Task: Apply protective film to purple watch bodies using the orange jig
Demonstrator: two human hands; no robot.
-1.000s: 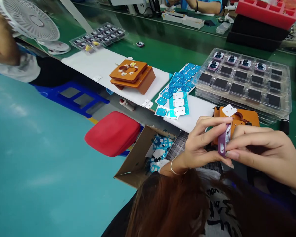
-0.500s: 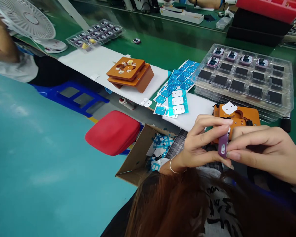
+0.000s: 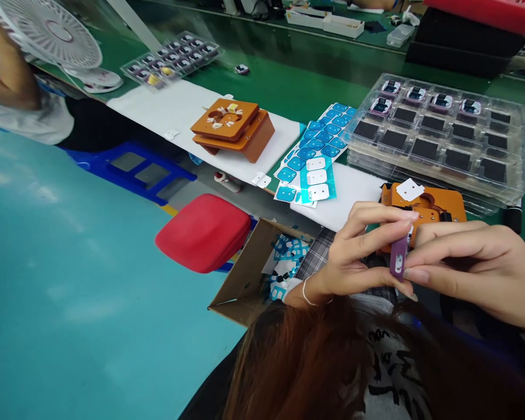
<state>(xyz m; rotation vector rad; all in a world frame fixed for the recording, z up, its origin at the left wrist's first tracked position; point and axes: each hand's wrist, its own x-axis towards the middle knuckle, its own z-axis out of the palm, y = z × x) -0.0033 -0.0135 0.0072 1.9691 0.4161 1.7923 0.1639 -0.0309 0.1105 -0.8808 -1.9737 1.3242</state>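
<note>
A small purple device case (image 3: 399, 256), seen edge-on, is held upright between my two hands. My left hand (image 3: 359, 251) grips it by its top and bottom ends, fingers above and thumb below. From the other side, the thumb and index finger of my right hand (image 3: 472, 265) pinch its edge. What lies on the side facing my right fingers is mostly hidden. Just behind my hands sits an orange fixture (image 3: 450, 201), with a white rounded sticker piece (image 3: 410, 189) on its top left.
A stack of clear trays (image 3: 437, 125) holds several purple devices. Blue sticker sheets (image 3: 317, 143) and another orange fixture (image 3: 227, 125) lie on the bench. A cardboard box (image 3: 231, 291) of scraps and a red stool (image 3: 205, 233) stand below. A co-worker's arm (image 3: 15, 76) shows at left.
The whole view has shifted slightly, so the bench items sit a little further right. Both hands keep the same hold on the purple case.
</note>
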